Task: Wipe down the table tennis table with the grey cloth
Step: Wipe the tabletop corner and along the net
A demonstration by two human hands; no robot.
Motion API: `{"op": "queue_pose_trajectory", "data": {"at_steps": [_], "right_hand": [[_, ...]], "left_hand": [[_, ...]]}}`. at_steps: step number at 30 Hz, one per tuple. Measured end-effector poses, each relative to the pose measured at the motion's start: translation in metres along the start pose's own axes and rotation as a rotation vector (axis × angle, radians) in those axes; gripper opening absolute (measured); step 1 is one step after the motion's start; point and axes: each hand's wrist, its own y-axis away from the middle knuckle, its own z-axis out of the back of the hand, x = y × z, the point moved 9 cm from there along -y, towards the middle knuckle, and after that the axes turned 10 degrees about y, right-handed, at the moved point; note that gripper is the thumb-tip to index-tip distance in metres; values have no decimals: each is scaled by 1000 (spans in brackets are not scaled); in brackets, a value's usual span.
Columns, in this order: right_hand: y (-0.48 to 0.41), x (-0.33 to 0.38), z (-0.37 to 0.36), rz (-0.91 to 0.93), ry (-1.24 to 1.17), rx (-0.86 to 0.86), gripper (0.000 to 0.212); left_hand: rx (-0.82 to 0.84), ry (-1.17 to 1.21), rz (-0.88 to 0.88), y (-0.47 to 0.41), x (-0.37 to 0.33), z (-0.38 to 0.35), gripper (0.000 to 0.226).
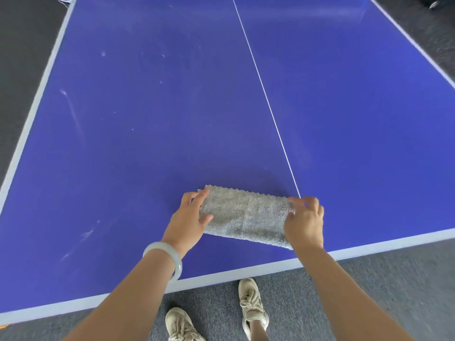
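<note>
Left hand (189,219) and right hand (305,223) each pinch one end of the cloth (246,215), seemingly flattening it on the desk (147,119) for wiping.

Cloth (246,215) on table (147,119) — between hands.

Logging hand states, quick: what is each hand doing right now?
Left hand: grips the left end of the grey cloth.
Right hand: pinches the cloth's right end.
</note>
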Motion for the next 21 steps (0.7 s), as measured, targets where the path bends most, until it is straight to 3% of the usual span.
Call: {"op": "queue_pose_trajectory", "data": {"at_steps": [2, 5, 7, 9, 12, 14, 17, 19, 21], "right_hand": [[11, 43, -1, 318, 118, -74, 58], [41, 114, -44, 924, 199, 177, 88], [56, 139, -73, 1232, 327, 272, 80], [50, 142, -91, 1362, 449, 278, 58], [17, 129, -93, 1223, 474, 172, 55], [-7, 114, -86, 908, 434, 92, 56], [12, 108, -85, 490, 359, 25, 58], [56, 129, -99, 450, 318, 37, 60], [96, 158, -112, 566, 306, 62, 62]], "left_hand": [[-21, -32, 19, 2, 3, 0, 62], [-149, -63, 67, 8, 15, 13, 56], [-243, -80, 111, 12, 24, 27, 52], [-287, -162, 116, 16, 32, 38, 51], [-228, -460, 98, 18, 47, 39, 59], [-148, -567, 126, 16, 64, 38, 66], [-28, -532, 174, 12, 87, 33, 73], [31, -537, 179, 8, 97, 28, 73], [60, -522, 185, 6, 106, 26, 73]]}}
